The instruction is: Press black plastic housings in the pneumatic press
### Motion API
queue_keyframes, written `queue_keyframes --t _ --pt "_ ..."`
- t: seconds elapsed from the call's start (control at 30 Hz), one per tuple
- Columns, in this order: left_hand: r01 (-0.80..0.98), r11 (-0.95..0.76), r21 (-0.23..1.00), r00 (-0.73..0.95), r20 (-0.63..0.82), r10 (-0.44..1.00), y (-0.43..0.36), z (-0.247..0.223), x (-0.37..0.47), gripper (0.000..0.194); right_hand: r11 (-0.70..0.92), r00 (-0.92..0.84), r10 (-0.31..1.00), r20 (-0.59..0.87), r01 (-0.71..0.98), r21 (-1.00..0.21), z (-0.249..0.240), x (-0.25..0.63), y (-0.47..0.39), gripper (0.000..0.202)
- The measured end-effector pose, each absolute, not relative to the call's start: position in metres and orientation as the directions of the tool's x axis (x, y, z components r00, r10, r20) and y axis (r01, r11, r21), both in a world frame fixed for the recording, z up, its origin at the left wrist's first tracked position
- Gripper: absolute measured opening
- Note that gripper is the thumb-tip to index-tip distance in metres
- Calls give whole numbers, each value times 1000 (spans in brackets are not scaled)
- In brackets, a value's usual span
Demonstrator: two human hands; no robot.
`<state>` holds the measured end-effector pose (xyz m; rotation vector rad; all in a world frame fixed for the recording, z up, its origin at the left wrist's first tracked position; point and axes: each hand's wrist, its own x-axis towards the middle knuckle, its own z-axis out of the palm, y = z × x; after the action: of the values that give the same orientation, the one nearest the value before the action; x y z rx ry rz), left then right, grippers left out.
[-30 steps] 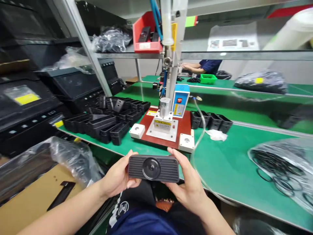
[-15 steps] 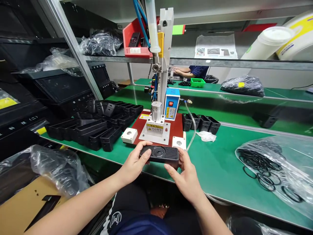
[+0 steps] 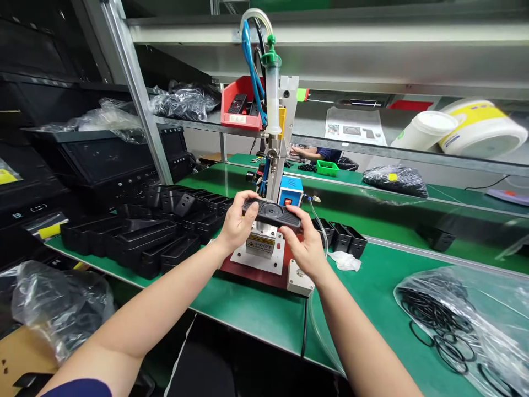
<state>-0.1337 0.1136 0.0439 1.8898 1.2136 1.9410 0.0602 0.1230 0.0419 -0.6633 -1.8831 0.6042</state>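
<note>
A long black plastic housing (image 3: 271,212) with a ribbed top and a round recess is held up in front of the bench press (image 3: 261,242). My left hand (image 3: 239,221) grips its left end, thumb on the ribbed face. Around its right end closes my right hand (image 3: 305,240), thumb along the near lower edge. The housing tilts slightly down to the right and hides part of the press head. Below it, the press's metal base and red-brown plate show, along with a white button box (image 3: 299,280) at the right corner.
Black housings (image 3: 144,240) are piled left, with several more (image 3: 342,238) right of the press beside a crumpled white tissue (image 3: 346,261). A plastic bag of black rubber rings (image 3: 433,303) lies right. Overhead runs a shelf (image 3: 306,128) with a red bin (image 3: 242,118). A co-worker's arm (image 3: 308,154) shows behind.
Both hands have lifted the housing from the bench's front edge, up and forward to the press head. The camera view has tilted upward, showing more of the shelf.
</note>
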Motion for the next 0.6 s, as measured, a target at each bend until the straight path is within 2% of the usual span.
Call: queue_keyframes --t 0.17,0.37,0.6 --pt "325 -605 726 -268 685 678 150 51 -138 40 726 -333 683 649 214 -654 56 46 167 40" --pt "224 -581 782 -285 623 728 160 47 -137 44 621 -309 774 552 207 -756 47 42 171 39" --pt "71 -562 824 -302 555 775 173 40 -143 43 635 -264 771 580 394 -665 60 30 156 35"
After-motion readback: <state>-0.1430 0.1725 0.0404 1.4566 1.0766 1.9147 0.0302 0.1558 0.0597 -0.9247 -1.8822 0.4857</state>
